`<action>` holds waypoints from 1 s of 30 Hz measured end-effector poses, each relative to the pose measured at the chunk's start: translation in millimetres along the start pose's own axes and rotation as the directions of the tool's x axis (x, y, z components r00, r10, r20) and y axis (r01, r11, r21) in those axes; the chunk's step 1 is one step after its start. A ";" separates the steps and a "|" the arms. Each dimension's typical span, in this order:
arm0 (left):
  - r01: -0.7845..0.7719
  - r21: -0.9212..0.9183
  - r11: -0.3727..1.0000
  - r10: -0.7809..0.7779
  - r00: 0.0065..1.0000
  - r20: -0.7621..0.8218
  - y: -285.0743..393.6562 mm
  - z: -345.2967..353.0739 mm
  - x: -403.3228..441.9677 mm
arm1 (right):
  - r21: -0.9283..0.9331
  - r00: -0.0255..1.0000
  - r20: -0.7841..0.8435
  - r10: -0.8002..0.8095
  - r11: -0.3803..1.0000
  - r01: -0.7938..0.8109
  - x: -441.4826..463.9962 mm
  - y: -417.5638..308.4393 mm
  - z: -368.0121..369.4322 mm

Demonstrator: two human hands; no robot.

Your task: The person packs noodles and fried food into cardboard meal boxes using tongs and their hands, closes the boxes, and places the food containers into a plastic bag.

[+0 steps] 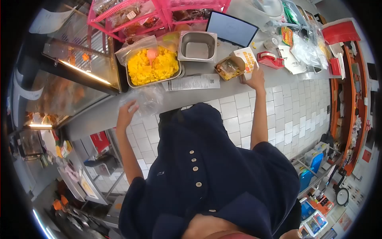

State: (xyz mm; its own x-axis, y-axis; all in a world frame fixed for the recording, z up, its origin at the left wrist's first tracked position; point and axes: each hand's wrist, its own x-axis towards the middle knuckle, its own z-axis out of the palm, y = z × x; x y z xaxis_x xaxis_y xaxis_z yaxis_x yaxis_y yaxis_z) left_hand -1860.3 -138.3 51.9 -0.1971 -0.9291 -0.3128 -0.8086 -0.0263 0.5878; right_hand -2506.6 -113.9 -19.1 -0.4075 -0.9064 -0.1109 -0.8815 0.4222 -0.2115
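My left hand (127,114) is at the counter's front edge, its fingers pinched on a thin clear plastic bag (146,98). My right hand (256,79) grips the near right side of a small takeaway box (230,68). The box's white and orange printed lid (247,59) stands raised, and food shows inside. Left of the box, a printed receipt (191,82) lies flat on the counter. Behind the bag sits a metal tray of yellow food (152,68), perhaps scrambled egg, with a pink-handled scoop (151,54) stuck in it.
An empty steel pan (197,46) and a tablet (232,28) stand behind. Pink baskets (131,18) hold packed goods. A red tape dispenser (270,59) and plastic bags (308,51) lie to the right. A lit glass display case (79,63) borders the left side.
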 end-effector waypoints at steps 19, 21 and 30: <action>0.190 -0.245 0.951 -0.210 0.976 -0.058 57.0 35.1 -65.8 | 0.643 0.850 0.231 0.473 0.582 -0.498 -38.9 64.4 16.4; 0.153 -0.279 0.948 -0.186 0.978 -0.097 57.8 39.2 -67.4 | 0.700 0.760 0.334 0.558 0.393 -0.596 -63.8 49.1 5.8; 0.129 -0.196 0.972 -0.198 0.900 -0.388 60.3 14.4 -66.4 | 0.827 0.798 0.557 0.231 -0.238 -0.509 -91.5 93.5 40.4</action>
State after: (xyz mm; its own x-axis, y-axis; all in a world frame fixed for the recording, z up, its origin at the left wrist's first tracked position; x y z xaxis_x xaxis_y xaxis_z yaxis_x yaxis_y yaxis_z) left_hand -1904.0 -72.9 97.3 0.1980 -0.9742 -0.1082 -0.7029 -0.2181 0.6771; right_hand -2542.1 8.9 -68.0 -0.3959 -0.6192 -0.6781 0.6141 0.3705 -0.6969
